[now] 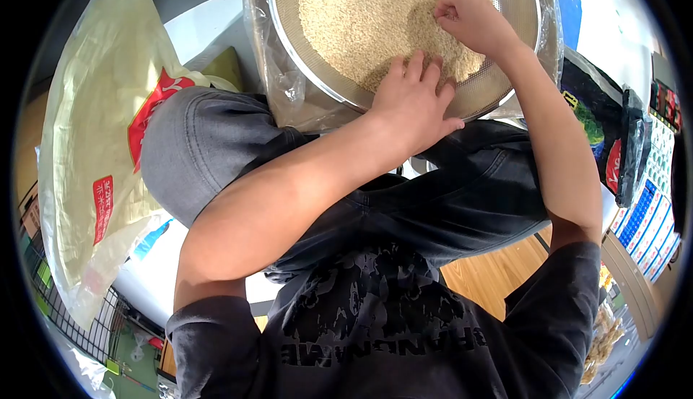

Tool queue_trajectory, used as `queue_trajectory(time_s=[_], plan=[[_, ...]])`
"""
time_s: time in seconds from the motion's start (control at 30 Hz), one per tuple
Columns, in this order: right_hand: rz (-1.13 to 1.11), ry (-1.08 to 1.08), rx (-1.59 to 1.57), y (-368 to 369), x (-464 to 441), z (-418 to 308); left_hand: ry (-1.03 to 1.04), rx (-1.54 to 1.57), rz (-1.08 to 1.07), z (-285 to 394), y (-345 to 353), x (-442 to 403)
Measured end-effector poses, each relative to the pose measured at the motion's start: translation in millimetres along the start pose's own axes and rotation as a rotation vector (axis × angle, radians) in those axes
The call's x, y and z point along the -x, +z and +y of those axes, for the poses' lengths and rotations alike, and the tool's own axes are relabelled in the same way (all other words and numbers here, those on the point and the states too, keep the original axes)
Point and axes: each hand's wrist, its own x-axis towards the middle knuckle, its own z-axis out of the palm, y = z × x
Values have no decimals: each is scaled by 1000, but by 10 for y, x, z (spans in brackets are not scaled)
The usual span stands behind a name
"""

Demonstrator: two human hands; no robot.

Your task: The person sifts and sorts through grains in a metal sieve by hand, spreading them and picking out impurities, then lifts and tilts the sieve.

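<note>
Pale grain lies spread in a large round metal sieve at the top of the view. My left hand rests at the near edge of the grain, fingers apart, fingertips touching it and the thumb pointing right over the rim. Above the right part of the grain is my right hand, its fingers curled and pressed together; whatever they hold, if anything, is hidden. Clear plastic surrounds the sieve, which sits just beyond my knees.
A large yellowish bag with red labels stands on the left. On the right are a black printed bag and blue-and-white boxes. Wire racking shows at lower left, wooden flooring below my legs.
</note>
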Motion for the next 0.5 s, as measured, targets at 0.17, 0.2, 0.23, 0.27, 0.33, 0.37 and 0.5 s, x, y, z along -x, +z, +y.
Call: queue_trajectory(time_s=[0.17,0.2,0.23,0.27,0.33,0.37,0.5], plan=[[22,-3,25,53,1,35,-5,13,0,-3,-10,0],[38,-5,25,63,3,37,-5,15,4,-4,-5,0],[54,-7,25,71,3,40,-5,15,4,-2,-1,0],[54,-8,25,79,3,43,-6,13,9,1,2,1],[53,4,37,83,4,36,-7,11,14,1,3,2],[53,4,37,82,3,34,-4,11,13,1,3,4],[51,-1,51,78,-1,6,-2,8,5,3,-11,8]])
